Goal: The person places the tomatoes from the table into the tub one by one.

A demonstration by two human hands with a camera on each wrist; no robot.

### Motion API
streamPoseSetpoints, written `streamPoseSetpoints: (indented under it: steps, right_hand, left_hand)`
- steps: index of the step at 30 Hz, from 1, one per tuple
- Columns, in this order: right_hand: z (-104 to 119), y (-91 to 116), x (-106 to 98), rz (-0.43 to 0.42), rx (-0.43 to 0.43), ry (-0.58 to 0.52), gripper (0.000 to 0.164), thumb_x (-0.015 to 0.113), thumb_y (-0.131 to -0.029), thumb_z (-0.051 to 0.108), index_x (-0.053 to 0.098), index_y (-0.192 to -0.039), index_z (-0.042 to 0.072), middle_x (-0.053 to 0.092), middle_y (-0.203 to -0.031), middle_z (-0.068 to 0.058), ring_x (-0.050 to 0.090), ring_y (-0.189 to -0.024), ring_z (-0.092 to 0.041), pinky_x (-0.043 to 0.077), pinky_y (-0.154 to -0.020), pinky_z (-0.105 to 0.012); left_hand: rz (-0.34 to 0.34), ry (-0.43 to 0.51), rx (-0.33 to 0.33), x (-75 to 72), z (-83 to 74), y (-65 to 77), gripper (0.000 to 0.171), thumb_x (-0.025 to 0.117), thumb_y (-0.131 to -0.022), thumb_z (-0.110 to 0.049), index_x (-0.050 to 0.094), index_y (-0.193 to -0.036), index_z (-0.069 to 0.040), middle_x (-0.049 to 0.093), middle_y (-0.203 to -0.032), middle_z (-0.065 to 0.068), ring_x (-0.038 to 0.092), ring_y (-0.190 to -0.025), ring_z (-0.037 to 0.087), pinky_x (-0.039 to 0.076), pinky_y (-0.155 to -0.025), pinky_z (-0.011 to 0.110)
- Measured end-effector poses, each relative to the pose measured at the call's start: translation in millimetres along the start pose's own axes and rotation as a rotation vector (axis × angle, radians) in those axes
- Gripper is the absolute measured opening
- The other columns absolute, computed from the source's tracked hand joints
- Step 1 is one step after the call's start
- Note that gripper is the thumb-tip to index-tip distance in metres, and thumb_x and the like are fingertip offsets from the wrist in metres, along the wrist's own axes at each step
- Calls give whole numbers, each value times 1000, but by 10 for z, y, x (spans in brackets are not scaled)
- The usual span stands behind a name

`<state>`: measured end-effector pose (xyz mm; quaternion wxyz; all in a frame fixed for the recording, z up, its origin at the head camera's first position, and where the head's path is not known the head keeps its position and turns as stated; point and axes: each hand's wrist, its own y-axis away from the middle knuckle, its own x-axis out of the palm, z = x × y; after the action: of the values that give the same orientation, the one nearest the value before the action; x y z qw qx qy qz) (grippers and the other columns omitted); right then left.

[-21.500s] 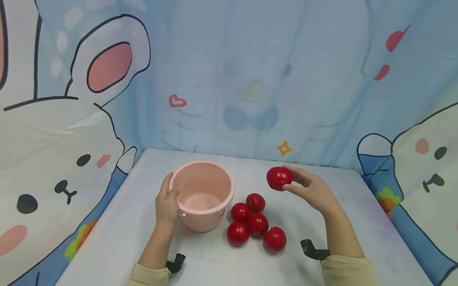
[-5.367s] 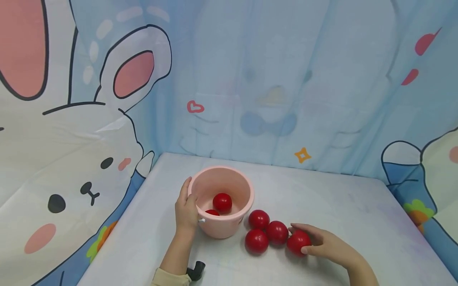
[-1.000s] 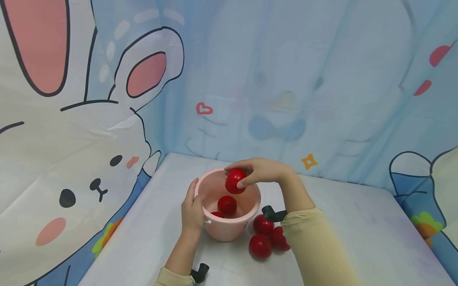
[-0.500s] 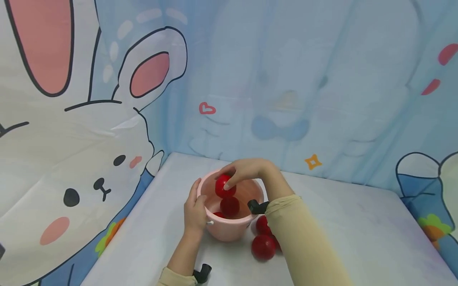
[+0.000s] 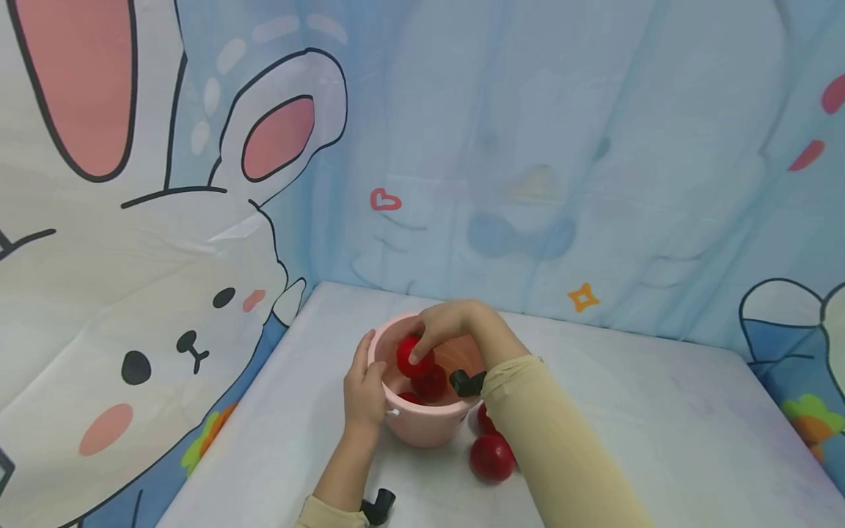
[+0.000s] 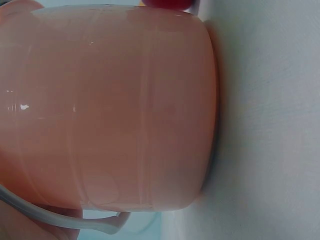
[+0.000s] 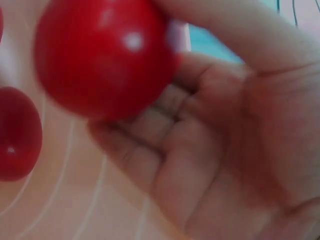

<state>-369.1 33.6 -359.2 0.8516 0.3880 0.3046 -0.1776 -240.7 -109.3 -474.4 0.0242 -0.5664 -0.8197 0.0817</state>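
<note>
A pink bucket stands upright on the table. My left hand grips its left rim, the thumb over the edge. In the left wrist view the bucket's side fills most of the picture. My right hand reaches inside the bucket and holds a round, glossy red fruit, either an apple or a tomato. The right wrist view shows this fruit between thumb and fingers. Below it in the bucket lie a second red fruit and part of a third.
Right of the bucket a red fruit lies on the white table. Another is partly hidden behind the right sleeve. A blue curtain with cartoon rabbits hangs behind and at both sides.
Over the last second my right hand has moved left and down into the bucket with the red fruit. My left hand keeps its grip on the rim.
</note>
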Motion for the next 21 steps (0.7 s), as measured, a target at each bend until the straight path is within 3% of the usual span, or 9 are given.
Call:
streamPoseSetpoints:
  steps: [5, 9, 16, 21]
  right_hand:
    - [-33, -47, 27, 6, 16, 54, 50, 81, -77, 39, 62, -121, 25, 61, -116, 4, 52, -117, -18, 55, -96, -44]
    - [-41, -74, 39, 23, 15, 23, 52, 81, -77, 37, 61, -123, 26, 60, -119, 4, 51, -119, -19, 55, -97, -45]
    - [-36, -86, 63, 23, 3, 31, 41, 72, -88, 30, 62, -128, 26, 61, -123, 6, 49, -123, -17, 50, -104, -44]
    - [-34, -97, 72, 17, 11, -12, 40, 71, -89, 27, 63, -128, 27, 61, -124, 6, 49, -125, -19, 50, -104, -46]
  left_hand:
    - [-7, -8, 22, -4, 4, -3, 52, 42, -97, -21, 44, -146, -39, 46, -152, -9, 44, -142, 22, 41, -112, 50]
    - [1, 3, 12, -6, -5, -6, 52, 43, -97, -23, 44, -145, -41, 46, -152, -11, 43, -142, 20, 41, -112, 49]
    - [6, 10, 13, 9, -10, 7, 53, 44, -97, -20, 42, -146, -41, 45, -153, -11, 42, -143, 22, 45, -107, 48]
    - [10, 10, 8, 2, -7, 10, 54, 45, -97, -21, 41, -146, -43, 44, -153, -13, 41, -144, 21, 45, -108, 48]
